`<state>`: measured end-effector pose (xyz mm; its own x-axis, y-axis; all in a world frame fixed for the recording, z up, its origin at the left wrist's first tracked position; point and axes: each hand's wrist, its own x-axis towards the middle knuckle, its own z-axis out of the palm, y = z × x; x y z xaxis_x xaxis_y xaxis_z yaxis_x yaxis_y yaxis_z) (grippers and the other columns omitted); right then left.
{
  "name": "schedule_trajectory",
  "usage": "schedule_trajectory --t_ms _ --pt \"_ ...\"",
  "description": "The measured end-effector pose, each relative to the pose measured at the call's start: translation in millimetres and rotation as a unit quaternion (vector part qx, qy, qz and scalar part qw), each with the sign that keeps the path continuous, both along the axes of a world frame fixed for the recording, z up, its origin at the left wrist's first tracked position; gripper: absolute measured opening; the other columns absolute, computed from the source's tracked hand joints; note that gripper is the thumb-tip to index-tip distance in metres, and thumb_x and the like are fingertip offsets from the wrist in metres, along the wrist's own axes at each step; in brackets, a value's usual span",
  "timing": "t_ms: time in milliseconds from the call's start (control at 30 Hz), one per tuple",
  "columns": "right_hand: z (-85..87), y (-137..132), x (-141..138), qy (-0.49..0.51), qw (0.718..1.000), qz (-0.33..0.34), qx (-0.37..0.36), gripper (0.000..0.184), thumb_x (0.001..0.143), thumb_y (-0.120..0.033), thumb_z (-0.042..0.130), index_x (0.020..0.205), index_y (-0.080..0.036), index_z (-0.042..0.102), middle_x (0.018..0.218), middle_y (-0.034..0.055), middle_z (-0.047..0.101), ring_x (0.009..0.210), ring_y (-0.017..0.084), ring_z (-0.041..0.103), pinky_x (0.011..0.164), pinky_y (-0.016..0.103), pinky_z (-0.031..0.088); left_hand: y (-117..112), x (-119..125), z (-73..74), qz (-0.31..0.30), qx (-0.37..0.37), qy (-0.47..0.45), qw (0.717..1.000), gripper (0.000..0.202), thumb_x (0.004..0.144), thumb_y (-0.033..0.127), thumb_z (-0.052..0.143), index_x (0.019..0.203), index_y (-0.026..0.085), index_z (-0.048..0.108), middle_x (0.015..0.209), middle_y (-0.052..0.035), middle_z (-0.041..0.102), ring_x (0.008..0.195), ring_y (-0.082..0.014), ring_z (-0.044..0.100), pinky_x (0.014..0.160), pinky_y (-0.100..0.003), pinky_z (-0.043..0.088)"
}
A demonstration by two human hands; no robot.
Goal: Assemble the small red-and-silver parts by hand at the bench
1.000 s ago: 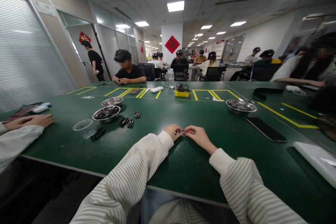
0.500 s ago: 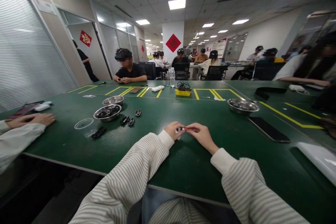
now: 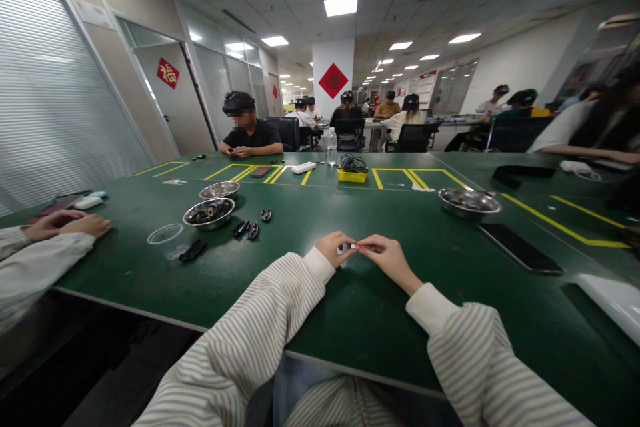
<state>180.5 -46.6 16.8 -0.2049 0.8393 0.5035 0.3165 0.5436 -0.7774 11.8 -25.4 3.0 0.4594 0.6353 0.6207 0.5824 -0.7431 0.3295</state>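
My left hand and my right hand meet above the green table, fingertips almost touching. Between them is a small part with a silvery-white piece and an orange-red bit, too small to name. The left fingers pinch its pale end; at the orange-red side the right thumb and fingers are closed. Fingers partly cover it. To the left lie several black glossy parts and a flat black piece beside a clear plastic cup.
Steel bowls stand at left, the nearer bowl full of dark parts, and another bowl at right. A phone lies near a white object. A yellow tray holds black cables. A co-worker's hands rest at far left.
The view has shifted slightly, so the scene sits a little further right. Both hands keep their pinch on the small part. The person by the doorway is out of sight.
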Motion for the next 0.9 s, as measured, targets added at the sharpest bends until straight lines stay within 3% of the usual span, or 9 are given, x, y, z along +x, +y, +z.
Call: schedule_trajectory --t_ms 200,500,700,900 --pt "1.6 1.7 1.4 0.007 0.999 0.032 -0.011 0.015 0.065 -0.026 0.059 0.073 -0.016 0.065 0.076 0.0067 0.063 0.072 0.017 0.059 0.067 0.029 0.047 1.1 -0.9 -0.9 -0.004 0.007 -0.007 1.0 0.021 0.074 0.033 0.049 0.083 0.017 0.059 0.066 0.0004 0.051 0.059 -0.0075 0.046 0.06 -0.019 0.04" --pt "-3.2 6.5 0.3 0.084 0.988 0.044 -0.121 0.022 0.059 -0.027 0.063 0.075 -0.013 0.059 0.078 0.0075 0.064 0.075 0.018 0.06 0.074 0.032 0.046 -3.2 -1.6 0.2 0.002 -0.021 0.078 0.997 0.026 0.076 0.031 0.045 0.098 0.021 0.054 0.076 -0.0003 0.055 0.065 -0.0082 0.051 0.062 -0.018 0.04" --pt "-6.0 7.6 -1.1 0.058 0.98 0.061 -0.183 0.029 0.063 -0.026 0.057 0.09 -0.014 0.052 0.085 0.0096 0.064 0.075 0.017 0.06 0.06 0.027 0.047 12.7 -17.0 6.7 0.162 -0.054 0.164 0.972 0.024 0.077 0.034 0.043 0.096 0.028 0.055 0.088 -0.0002 0.057 0.073 -0.0127 0.054 0.06 -0.021 0.039" --pt "-14.5 12.4 0.0 0.008 0.98 0.043 -0.195 0.025 0.065 -0.025 0.054 0.087 -0.013 0.054 0.082 0.0089 0.063 0.07 0.015 0.059 0.056 0.024 0.045 42.1 -66.4 17.6 0.361 -0.148 0.2 0.899 0.024 0.076 0.031 0.043 0.096 0.028 0.056 0.093 -0.0028 0.055 0.08 -0.0181 0.054 0.064 -0.026 0.04"
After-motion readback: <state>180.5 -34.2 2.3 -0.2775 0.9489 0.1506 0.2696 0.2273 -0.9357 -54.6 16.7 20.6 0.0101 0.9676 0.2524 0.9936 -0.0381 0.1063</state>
